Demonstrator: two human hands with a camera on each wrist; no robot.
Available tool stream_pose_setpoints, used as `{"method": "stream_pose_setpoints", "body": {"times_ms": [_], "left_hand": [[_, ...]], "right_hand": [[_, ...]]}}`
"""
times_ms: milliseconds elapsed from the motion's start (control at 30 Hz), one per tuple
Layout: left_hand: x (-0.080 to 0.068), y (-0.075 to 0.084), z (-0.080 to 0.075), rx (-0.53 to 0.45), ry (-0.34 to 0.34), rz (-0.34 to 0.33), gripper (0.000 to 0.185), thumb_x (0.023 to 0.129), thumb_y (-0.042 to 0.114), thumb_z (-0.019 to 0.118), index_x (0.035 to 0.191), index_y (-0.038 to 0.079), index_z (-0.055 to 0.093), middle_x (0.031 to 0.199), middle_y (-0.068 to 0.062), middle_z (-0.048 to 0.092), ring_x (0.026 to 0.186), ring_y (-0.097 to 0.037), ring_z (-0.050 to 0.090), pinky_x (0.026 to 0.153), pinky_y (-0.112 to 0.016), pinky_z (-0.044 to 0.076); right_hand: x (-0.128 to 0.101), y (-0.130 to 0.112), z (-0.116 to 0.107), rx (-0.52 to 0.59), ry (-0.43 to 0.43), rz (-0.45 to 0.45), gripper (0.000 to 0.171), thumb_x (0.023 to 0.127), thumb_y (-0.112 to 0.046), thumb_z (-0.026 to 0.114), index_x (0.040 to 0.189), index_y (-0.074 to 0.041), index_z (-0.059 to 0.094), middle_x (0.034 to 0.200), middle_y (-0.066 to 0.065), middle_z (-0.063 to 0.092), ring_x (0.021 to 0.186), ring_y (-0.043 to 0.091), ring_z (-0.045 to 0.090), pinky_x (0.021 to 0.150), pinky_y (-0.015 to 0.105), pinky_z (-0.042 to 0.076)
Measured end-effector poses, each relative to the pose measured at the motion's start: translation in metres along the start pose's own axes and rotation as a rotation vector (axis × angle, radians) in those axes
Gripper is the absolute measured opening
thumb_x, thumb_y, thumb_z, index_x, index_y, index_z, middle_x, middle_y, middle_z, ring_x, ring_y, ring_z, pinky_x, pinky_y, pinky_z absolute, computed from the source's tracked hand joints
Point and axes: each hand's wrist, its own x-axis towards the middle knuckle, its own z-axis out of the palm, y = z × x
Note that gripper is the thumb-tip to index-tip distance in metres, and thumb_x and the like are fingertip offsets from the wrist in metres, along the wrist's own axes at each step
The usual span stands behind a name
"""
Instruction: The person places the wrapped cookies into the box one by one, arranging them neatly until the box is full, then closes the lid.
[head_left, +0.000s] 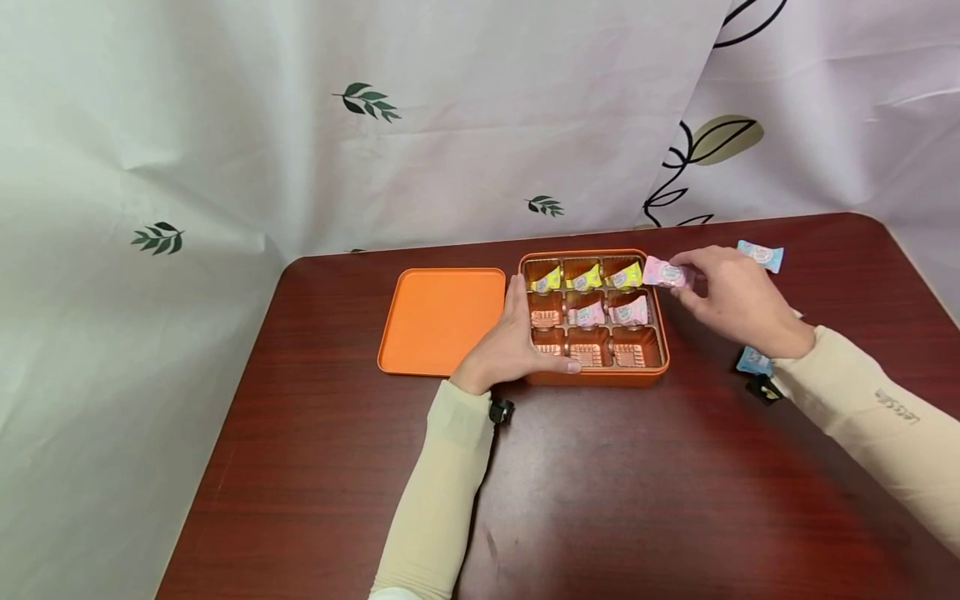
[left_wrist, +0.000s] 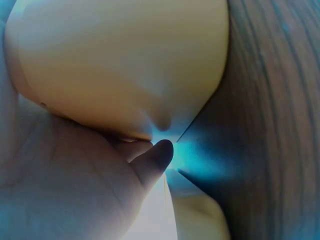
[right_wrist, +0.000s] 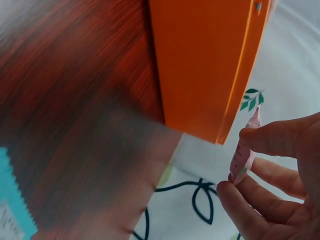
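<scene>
In the head view, my right hand (head_left: 738,296) pinches a pink wrapped candy (head_left: 663,272) between thumb and fingers, over the right rim of an orange box (head_left: 600,379). The right wrist view shows the same candy (right_wrist: 242,155) edge-on beside the box's orange wall (right_wrist: 200,65). Inside the box, a copper-coloured divided tray (head_left: 630,354) has three yellow candies (head_left: 585,277) along the back row. Two pink candies (head_left: 587,314) sit in the middle row. My left hand (head_left: 510,342) rests against the box's front left corner, fingers straight along the left side, thumb along the front.
The orange lid (head_left: 442,321) lies flat left of the box. On the right are a blue wrapped candy (head_left: 761,255) behind my right hand and another blue candy (head_left: 754,360) by the sleeve. A patterned white cloth (head_left: 450,167) hangs behind the dark red table (head_left: 315,467).
</scene>
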Motion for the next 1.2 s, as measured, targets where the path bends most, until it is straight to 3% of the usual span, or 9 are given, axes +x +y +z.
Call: {"method": "stream_pose_setpoints", "body": {"times_ms": [333,700,1200], "left_hand": [[-0.001,0.0,0.0,-0.026,-0.014,-0.001,0.148,0.07,0.059,0.086,0.155,0.022,-0.029,0.163,0.004,-0.031,0.152,-0.015,-0.01,0.117,-0.042,0.028],[0.0,-0.001,-0.001,-0.035,-0.007,0.013,0.148,0.07,0.058,0.087,0.155,0.021,-0.029,0.165,-0.002,-0.027,0.153,-0.017,-0.008,0.119,-0.04,0.026],[0.001,-0.001,0.001,-0.029,0.011,0.012,0.15,0.068,0.059,0.087,0.156,0.018,-0.028,0.165,-0.005,-0.026,0.153,-0.019,-0.008,0.119,-0.042,0.024]], "right_hand": [[0.004,-0.016,0.005,0.04,0.006,-0.039,0.028,0.083,0.0,0.074,0.11,0.004,0.07,0.096,0.017,0.068,0.084,0.03,0.06,0.071,0.046,0.046],[0.011,-0.028,0.013,0.054,-0.017,-0.056,0.028,0.084,0.0,0.072,0.112,0.005,0.069,0.093,0.015,0.067,0.082,0.028,0.058,0.071,0.044,0.045],[0.021,-0.05,0.025,0.073,-0.081,-0.074,0.03,0.086,-0.006,0.076,0.114,0.004,0.069,0.102,0.017,0.068,0.087,0.03,0.059,0.074,0.046,0.049]]}}
